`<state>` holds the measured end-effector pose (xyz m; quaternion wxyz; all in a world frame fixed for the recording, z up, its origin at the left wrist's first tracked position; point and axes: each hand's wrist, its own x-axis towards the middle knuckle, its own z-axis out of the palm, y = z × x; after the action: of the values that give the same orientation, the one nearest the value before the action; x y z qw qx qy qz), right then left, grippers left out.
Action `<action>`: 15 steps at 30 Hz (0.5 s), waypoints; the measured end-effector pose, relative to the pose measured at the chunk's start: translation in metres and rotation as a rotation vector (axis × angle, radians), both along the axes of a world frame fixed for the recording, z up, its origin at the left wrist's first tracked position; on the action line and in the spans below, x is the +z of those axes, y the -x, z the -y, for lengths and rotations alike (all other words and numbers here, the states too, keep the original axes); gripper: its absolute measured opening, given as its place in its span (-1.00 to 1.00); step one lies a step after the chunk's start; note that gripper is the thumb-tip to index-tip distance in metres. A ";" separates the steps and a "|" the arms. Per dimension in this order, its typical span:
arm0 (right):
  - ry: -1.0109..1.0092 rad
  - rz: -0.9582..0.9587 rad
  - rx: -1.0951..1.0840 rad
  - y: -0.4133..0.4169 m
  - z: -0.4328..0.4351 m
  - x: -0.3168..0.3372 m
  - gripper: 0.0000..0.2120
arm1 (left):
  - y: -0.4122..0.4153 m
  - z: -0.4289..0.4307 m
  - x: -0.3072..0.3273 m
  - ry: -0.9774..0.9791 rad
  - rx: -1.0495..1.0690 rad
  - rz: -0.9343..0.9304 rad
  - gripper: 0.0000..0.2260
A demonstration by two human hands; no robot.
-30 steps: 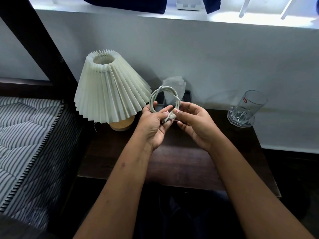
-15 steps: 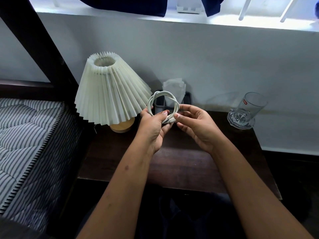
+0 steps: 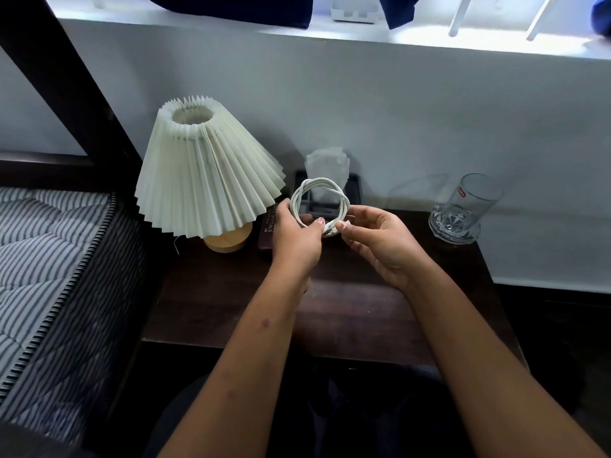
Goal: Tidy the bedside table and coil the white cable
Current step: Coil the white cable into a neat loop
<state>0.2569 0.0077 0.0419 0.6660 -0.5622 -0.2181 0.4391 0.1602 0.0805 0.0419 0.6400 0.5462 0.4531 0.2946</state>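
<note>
The white cable [image 3: 317, 188] is wound into a small round coil, held upright above the dark wooden bedside table [image 3: 347, 292]. My left hand [image 3: 296, 239] grips the coil's lower left side with thumb and fingers. My right hand [image 3: 380, 241] pinches the cable's end plug at the bottom of the coil between thumb and forefinger. Both hands meet at the coil's lowest point, over the back middle of the table.
A pleated cream lamp [image 3: 205, 173] stands at the table's back left. A dark tissue holder [image 3: 327, 190] with white tissue sits behind the coil, a dark book [image 3: 267, 229] beside it. A glass tumbler [image 3: 466, 208] stands back right. A striped mattress [image 3: 49, 259] lies left.
The coil and both hands have stayed over the back middle of the table. My right fingers have closed in on the plug end at the coil's bottom.
</note>
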 end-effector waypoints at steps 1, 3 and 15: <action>0.004 0.008 0.000 -0.001 0.001 -0.001 -0.82 | -0.001 0.002 -0.001 -0.101 0.000 -0.068 -0.46; 0.011 0.021 -0.007 -0.006 0.005 -0.002 -0.82 | -0.002 0.006 -0.001 -0.249 -0.021 -0.161 -0.38; 0.008 -0.054 -0.225 -0.055 0.046 -0.022 -0.81 | -0.047 0.042 -0.017 -0.074 -0.156 -0.036 -0.55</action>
<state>0.3122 -0.0378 0.0199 0.7145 -0.5737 -0.1339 0.3774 0.2071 0.0382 0.0250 0.6319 0.6086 0.4094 0.2504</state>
